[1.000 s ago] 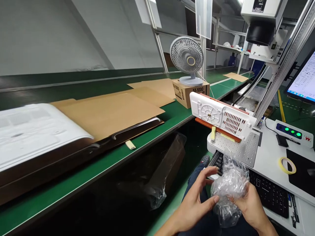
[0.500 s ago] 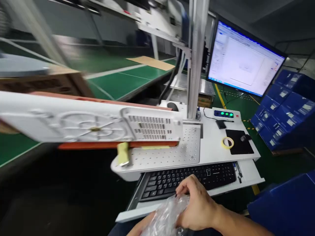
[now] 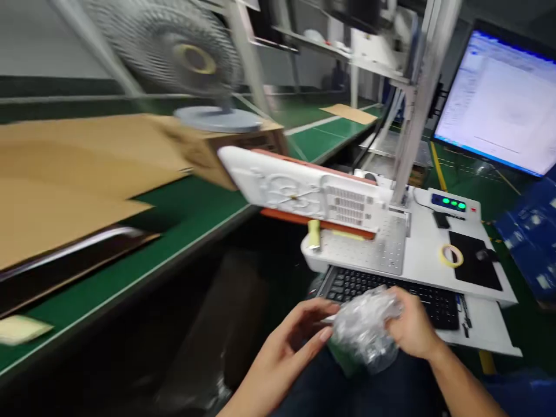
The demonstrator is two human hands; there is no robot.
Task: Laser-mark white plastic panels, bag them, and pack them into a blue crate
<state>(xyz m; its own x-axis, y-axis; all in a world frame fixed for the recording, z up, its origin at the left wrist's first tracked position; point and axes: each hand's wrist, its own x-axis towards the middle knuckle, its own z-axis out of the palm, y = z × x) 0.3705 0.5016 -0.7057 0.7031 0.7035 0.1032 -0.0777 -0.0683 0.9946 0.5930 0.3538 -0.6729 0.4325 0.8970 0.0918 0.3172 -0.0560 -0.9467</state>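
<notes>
A crumpled clear plastic bag [image 3: 367, 330] is bunched above my lap, in front of the keyboard. My right hand [image 3: 410, 324] has its fingers closed on the right side of the bag. On the other side is my left hand [image 3: 291, 347], its thumb and fingers apart in a curve, fingertips close to the bag's left edge; whether they touch it is blurred. Something dark green shows beneath the plastic, too smeared to name. Behind the bag, a black keyboard [image 3: 347, 285] lies on a pull-out tray.
A white panel with vent slots [image 3: 295, 194] leans over a perforated metal plate [image 3: 391, 249]. A yellow clamp [image 3: 313, 234] grips its orange support. Right are a tape roll [image 3: 450, 256], black mouse pad [image 3: 473, 272] and monitor [image 3: 499, 104]. Cardboard sheets [image 3: 65, 174] and a fan [image 3: 191, 58] are left.
The view has swung left, bringing in the fan and cardboard. My left hand has come out from behind the bag. My right hand keeps hold of it.
</notes>
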